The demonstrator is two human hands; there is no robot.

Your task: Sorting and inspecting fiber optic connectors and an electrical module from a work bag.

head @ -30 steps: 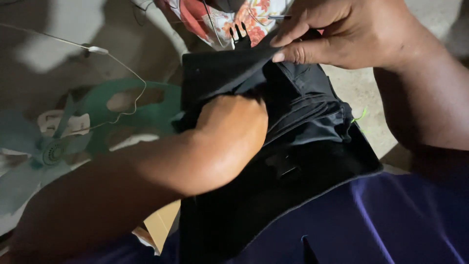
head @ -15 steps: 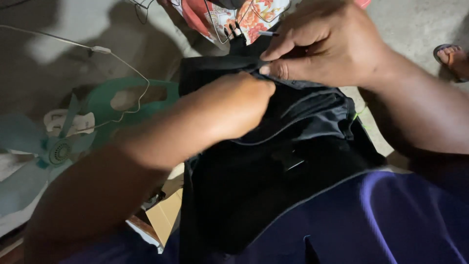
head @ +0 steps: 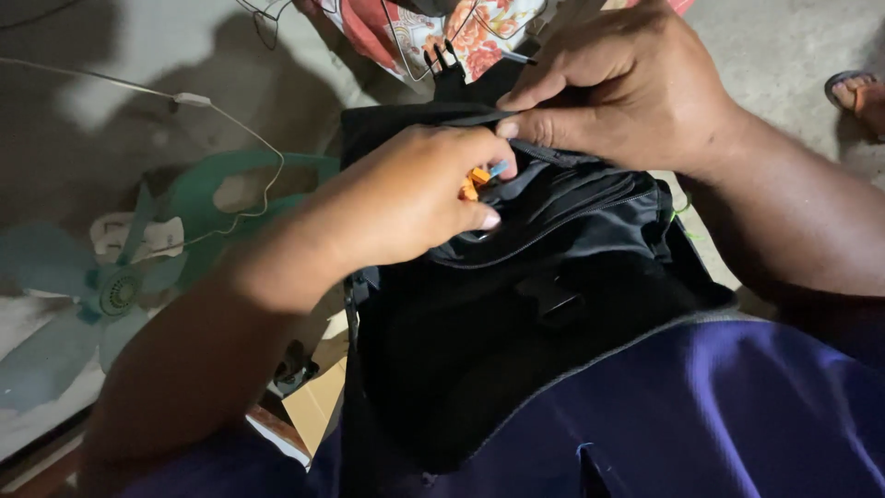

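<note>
A black bag point(head: 544, 304) with zips and straps lies on my lap, its top edge away from me. My right hand point(head: 618, 88) pinches the bag's upper edge and holds a pocket apart. My left hand point(head: 415, 198) is at that pocket's mouth with its fingers closed on a small orange and blue object point(head: 479, 175), which shows only partly between the fingertips. What the object is I cannot tell.
A teal fan blade and guard point(head: 120, 277) lie on the floor at left, with a thin white cable point(head: 230, 120) over them. Floral cloth point(head: 442, 32) is beyond the bag. A cardboard piece point(head: 313, 401) sits beside my knee. Another person's sandalled foot point(head: 857, 92) is at far right.
My left hand, earlier pushed inside the bag, has come up to the pocket mouth and now shows a small orange and blue object in its fingers. My right hand stays on the bag's edge.
</note>
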